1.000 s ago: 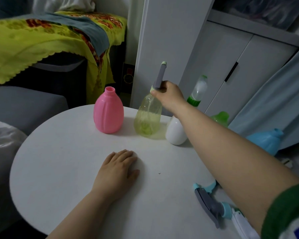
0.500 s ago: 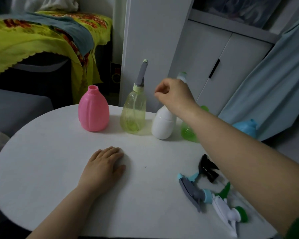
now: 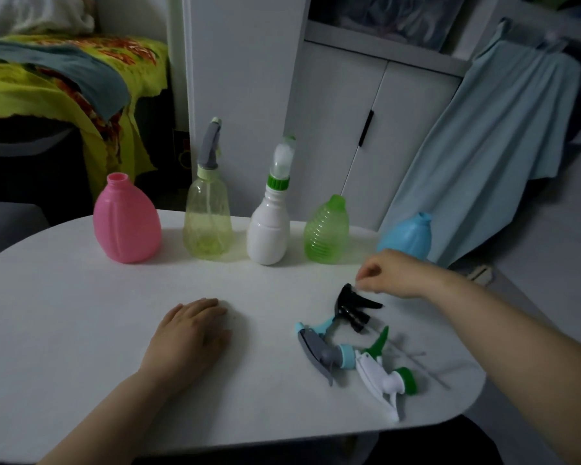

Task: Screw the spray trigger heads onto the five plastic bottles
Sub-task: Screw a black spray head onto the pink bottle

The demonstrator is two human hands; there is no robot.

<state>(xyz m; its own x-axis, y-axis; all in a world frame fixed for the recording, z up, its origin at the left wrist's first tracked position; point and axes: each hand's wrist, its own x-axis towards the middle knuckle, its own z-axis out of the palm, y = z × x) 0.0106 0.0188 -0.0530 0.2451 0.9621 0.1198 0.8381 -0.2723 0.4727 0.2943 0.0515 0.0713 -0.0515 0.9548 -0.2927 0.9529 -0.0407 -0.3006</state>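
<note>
Several bottles stand in a row at the back of the white table [image 3: 81,313]: a pink bottle [image 3: 126,221] with an open neck, a yellow clear bottle [image 3: 208,226] with a grey trigger head on it, a white bottle [image 3: 269,229] with a green-collared head, a green ribbed bottle [image 3: 326,234] and a blue bottle [image 3: 406,238]. Loose heads lie at the right: a black trigger head [image 3: 354,305], a grey and teal trigger head [image 3: 326,354], a white and green trigger head [image 3: 383,380]. My right hand [image 3: 388,275] hovers with pinched fingers at the black head's top. My left hand [image 3: 188,333] rests flat on the table.
A white cabinet [image 3: 332,129] stands behind the table. A light blue cloth [image 3: 500,146] hangs at the right. A yellow patterned cover [image 3: 47,85] drapes furniture at the back left. Thin dip tubes [image 3: 423,364] trail from the loose heads near the table's right edge.
My right hand has left the yellow bottle's head and come down to the right, to the black trigger head. My view has shifted right. The left hand stays flat.
</note>
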